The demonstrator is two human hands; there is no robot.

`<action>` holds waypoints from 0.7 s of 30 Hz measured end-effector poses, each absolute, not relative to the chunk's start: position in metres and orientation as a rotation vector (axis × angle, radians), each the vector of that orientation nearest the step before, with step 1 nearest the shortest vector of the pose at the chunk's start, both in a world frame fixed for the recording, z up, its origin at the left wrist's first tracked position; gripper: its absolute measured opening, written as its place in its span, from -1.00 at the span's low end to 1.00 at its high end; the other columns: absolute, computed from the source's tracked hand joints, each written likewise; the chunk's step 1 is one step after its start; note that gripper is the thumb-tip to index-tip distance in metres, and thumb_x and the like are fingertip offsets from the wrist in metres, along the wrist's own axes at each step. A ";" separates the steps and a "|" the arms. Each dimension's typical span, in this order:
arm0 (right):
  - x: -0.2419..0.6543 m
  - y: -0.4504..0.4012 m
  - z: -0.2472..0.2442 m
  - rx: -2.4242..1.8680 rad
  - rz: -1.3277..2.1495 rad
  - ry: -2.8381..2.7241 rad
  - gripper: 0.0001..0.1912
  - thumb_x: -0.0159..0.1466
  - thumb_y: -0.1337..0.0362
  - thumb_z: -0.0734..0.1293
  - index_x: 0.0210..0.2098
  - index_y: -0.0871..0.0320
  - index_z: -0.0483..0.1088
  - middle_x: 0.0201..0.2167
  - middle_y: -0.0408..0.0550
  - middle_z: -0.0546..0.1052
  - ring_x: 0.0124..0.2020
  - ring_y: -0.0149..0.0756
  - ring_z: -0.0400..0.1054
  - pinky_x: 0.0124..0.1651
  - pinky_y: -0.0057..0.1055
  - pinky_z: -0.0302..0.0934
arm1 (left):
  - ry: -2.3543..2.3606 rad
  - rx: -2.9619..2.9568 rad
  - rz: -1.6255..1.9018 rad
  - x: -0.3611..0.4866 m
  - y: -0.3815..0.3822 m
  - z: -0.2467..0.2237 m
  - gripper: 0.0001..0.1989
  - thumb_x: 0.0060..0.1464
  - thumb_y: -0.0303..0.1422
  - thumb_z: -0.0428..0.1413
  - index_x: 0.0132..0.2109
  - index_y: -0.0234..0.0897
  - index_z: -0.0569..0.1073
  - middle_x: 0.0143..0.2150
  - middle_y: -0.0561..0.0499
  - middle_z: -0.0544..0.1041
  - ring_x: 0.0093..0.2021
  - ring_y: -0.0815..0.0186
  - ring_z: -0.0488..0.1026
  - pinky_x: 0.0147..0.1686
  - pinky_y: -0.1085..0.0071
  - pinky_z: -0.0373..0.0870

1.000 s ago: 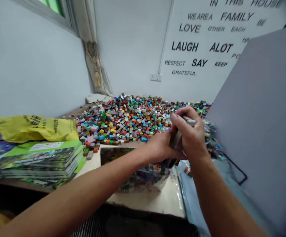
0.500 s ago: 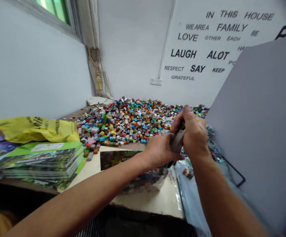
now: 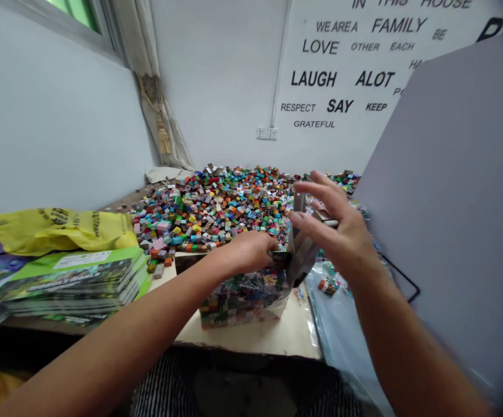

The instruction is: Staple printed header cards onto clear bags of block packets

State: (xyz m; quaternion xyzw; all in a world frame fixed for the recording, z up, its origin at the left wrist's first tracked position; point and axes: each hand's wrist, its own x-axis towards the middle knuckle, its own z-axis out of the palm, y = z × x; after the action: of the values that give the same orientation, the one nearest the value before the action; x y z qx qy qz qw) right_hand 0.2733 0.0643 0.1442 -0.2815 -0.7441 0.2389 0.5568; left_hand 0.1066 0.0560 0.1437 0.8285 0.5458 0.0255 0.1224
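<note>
My left hand [image 3: 249,252] rests on the top edge of a plastic bag [image 3: 243,301] printed with a colourful brick pattern, and its fingers seem closed on that edge. A grey metal hand tool [image 3: 300,204] stands just above the bag, between my hands. My right hand [image 3: 334,226] hovers beside the tool with its fingers spread. Blur and the fingers make any grip on the tool hard to judge. Behind both hands lies a wide spread of small multicoloured toy bricks [image 3: 217,211].
A stack of green printed books [image 3: 69,284] and a yellow plastic bag [image 3: 55,229] lie on the left of the table [image 3: 251,339]. A clear plastic sheet [image 3: 338,324] with a few bricks lies on the right. A tall grey board [image 3: 451,174] stands at the far right.
My hands have moved apart. My left hand has dropped to the bag's top edge, and my right hand's fingers have spread away from the tool. More of the bag now shows.
</note>
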 end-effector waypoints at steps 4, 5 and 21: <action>0.274 0.057 0.131 -0.579 0.615 -1.430 -0.94 0.15 0.33 0.38 -0.36 0.06 0.47 0.09 -0.11 0.43 0.22 -0.16 0.24 0.34 0.01 -0.03 | 1.626 2.528 0.027 0.112 0.054 0.141 -0.81 0.09 -0.40 0.05 -0.22 -0.21 0.56 -0.23 -0.09 0.60 -0.26 0.20 0.48 -0.29 0.37 0.30; 0.278 0.058 0.133 -0.554 0.678 -1.357 -0.92 0.14 0.38 0.35 -0.39 0.06 0.45 0.04 -0.12 0.46 0.19 -0.16 0.28 0.34 0.00 -0.01 | 1.628 2.552 0.002 0.113 0.053 0.140 -0.80 0.10 -0.41 0.04 -0.21 -0.21 0.56 -0.22 -0.10 0.60 -0.26 0.19 0.49 -0.29 0.36 0.31; 0.353 0.050 0.170 -0.670 0.909 -1.228 -0.87 0.05 0.40 0.31 -0.49 0.01 0.42 -0.12 -0.02 0.56 0.03 0.11 0.41 -0.01 0.13 0.36 | 1.653 2.505 -0.049 0.113 0.060 0.149 -0.74 0.07 -0.25 0.10 -0.13 -0.22 0.53 -0.29 -0.08 0.57 -0.35 0.22 0.41 -0.40 0.39 0.21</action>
State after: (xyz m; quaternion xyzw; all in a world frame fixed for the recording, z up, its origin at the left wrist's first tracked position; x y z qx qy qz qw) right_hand 0.3528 0.0502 0.1703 -0.2974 -0.5453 0.4036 0.6718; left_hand 0.1132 0.0604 0.1489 0.8324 0.5495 -0.0164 0.0699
